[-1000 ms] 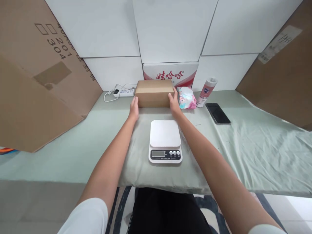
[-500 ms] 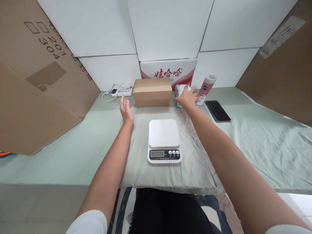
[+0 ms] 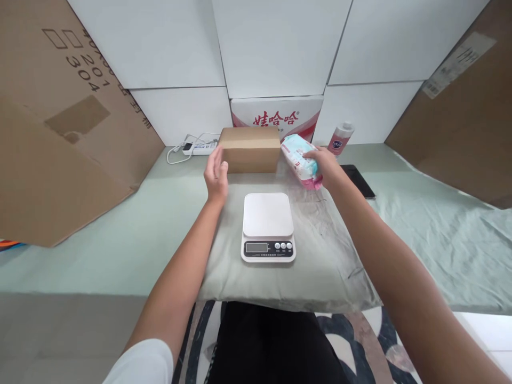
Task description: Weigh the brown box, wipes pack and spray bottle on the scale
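Observation:
My right hand (image 3: 326, 164) grips a soft packet of wet wipes (image 3: 299, 158), white and light blue with a pink end, tilted in front of the printed white carton. Empty, with its fingers apart, my left hand (image 3: 216, 173) is at the left front corner of a small brown cardboard box (image 3: 250, 152); whether it touches the box I cannot tell. Between my forearms a white digital kitchen scale (image 3: 268, 226) lies on the cloth, its plate bare and its display blank.
Behind my right hand stands a pink-labelled bottle (image 3: 341, 137), with a black phone (image 3: 359, 180) partly hidden by my forearm. A white power strip (image 3: 200, 148) with a cable lies back left. Large cardboard panels (image 3: 60, 133) flank the green cloth (image 3: 160, 229); a white carton (image 3: 276, 114) stands behind.
My right hand has taken hold of the wipes packet and lifted and turned it out from beside the bottle. My left hand has moved slightly right, closer to the brown box.

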### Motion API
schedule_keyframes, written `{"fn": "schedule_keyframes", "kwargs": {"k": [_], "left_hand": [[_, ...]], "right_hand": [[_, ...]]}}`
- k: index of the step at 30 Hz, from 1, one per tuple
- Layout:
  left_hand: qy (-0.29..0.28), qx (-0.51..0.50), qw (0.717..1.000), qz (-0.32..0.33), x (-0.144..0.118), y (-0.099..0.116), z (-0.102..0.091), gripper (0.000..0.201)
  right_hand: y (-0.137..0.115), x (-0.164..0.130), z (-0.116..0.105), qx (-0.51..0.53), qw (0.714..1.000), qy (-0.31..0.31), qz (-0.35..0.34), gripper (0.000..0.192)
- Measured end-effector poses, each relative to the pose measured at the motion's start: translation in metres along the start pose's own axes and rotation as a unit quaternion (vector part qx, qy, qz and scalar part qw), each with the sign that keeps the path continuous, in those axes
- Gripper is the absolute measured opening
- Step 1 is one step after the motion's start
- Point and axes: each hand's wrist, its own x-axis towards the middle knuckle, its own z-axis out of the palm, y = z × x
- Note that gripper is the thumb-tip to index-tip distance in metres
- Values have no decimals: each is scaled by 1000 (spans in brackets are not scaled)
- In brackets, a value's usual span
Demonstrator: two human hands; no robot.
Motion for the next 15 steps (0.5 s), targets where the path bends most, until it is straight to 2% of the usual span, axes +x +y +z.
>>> {"fn": "schedule_keyframes", "kwargs": {"k": [2, 4, 7, 10, 13, 15], "left_hand": [[-43, -17, 998, -49, -3, 15, 7, 64], [-103, -27, 988, -111, -5, 31, 14, 61], [-200, -53, 962, -180, -12, 57, 23, 69], [-278, -95, 929, -226, -21, 77, 21, 77], [-311, -105, 909, -258, -32, 89, 8, 79], [-310, -92, 907, -272, -39, 92, -5, 80]], "right_hand": [[-6, -26, -8, 130, 990, -50, 35, 65], [-12, -53, -17, 181, 981, -72, 19, 67], [-21, -86, -25, 167, 978, -117, -45, 69], [-30, -106, -25, 152, 967, -192, -69, 70], [-39, -115, -19, 119, 951, -266, -100, 66], [-46, -117, -15, 61, 938, -299, -164, 64]]}}
